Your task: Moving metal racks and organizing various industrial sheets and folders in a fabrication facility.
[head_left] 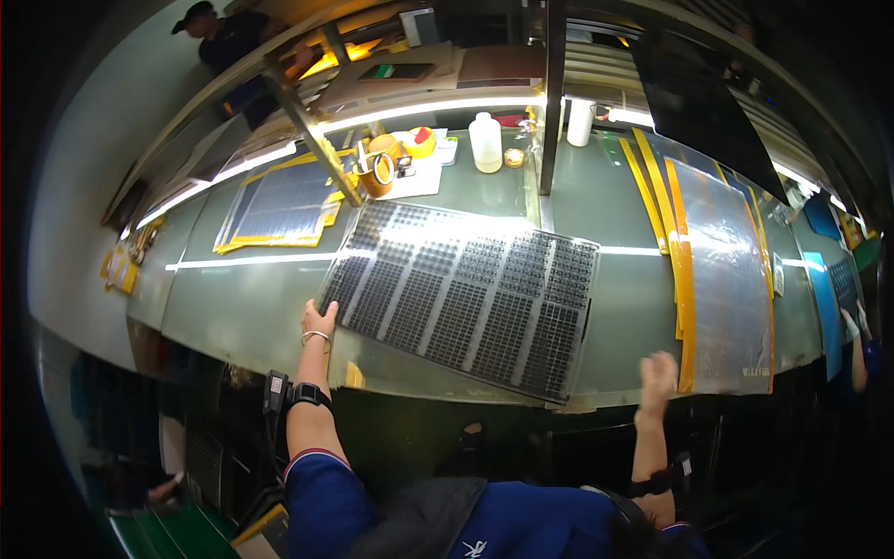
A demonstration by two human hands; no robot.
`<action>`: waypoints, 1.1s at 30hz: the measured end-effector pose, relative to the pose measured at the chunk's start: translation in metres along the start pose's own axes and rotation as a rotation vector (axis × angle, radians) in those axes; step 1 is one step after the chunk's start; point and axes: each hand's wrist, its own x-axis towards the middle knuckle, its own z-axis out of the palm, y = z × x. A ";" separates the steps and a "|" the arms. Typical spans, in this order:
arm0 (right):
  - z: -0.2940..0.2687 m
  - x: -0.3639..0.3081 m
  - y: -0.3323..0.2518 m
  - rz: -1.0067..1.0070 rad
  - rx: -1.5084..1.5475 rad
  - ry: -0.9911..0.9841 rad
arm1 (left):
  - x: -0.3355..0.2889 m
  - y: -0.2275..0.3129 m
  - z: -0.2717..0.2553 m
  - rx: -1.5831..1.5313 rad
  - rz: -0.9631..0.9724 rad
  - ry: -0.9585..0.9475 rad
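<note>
A dark, finely gridded rectangular panel is laid aslant on the pale green tabletop, its near right corner brought to the table's front edge. Its near left corner is touched by the left hand, which is partly open with the thumb spread from the fingers; whether the edge is pinched between them cannot be told. The right hand is held apart from the panel, near the front edge, its fingers loosely bent and somewhat blurred; nothing is seen in its grasp. To the right, a strip of tabletop is left between the panel's right edge and the stack of yellow-bordered film sheets, by which sideways room is bounded. On the left, a wider stretch is left below another pile of yellow-bordered sheets. The far edge is hemmed more closely: its left corner is set near the foot of a slanted post, and an upright metal post is planted just behind its right half. Beyond that edge, a brown cup and a translucent white bottle are stood on the table.
</note>
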 end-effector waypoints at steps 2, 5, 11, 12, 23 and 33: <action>0.056 -0.018 -0.013 0.401 0.115 -0.420 | 0.041 -0.046 0.010 0.042 -0.017 0.036; 0.112 -0.004 -0.030 0.531 -0.142 -0.460 | 0.055 -0.012 0.019 0.217 -0.073 -0.103; 0.142 0.023 -0.006 0.150 -0.817 -0.298 | 0.076 -0.010 -0.011 0.099 -0.124 -0.373; 0.139 0.026 -0.001 0.063 -0.792 -0.196 | 0.081 -0.018 -0.007 -0.031 -0.145 -0.560; 0.008 -0.020 -0.031 0.575 0.134 -0.749 | -0.033 0.015 -0.038 -0.812 -0.130 -0.865; -0.250 -0.184 -0.074 0.428 0.060 -0.038 | -0.113 0.291 0.014 -0.615 0.538 -1.444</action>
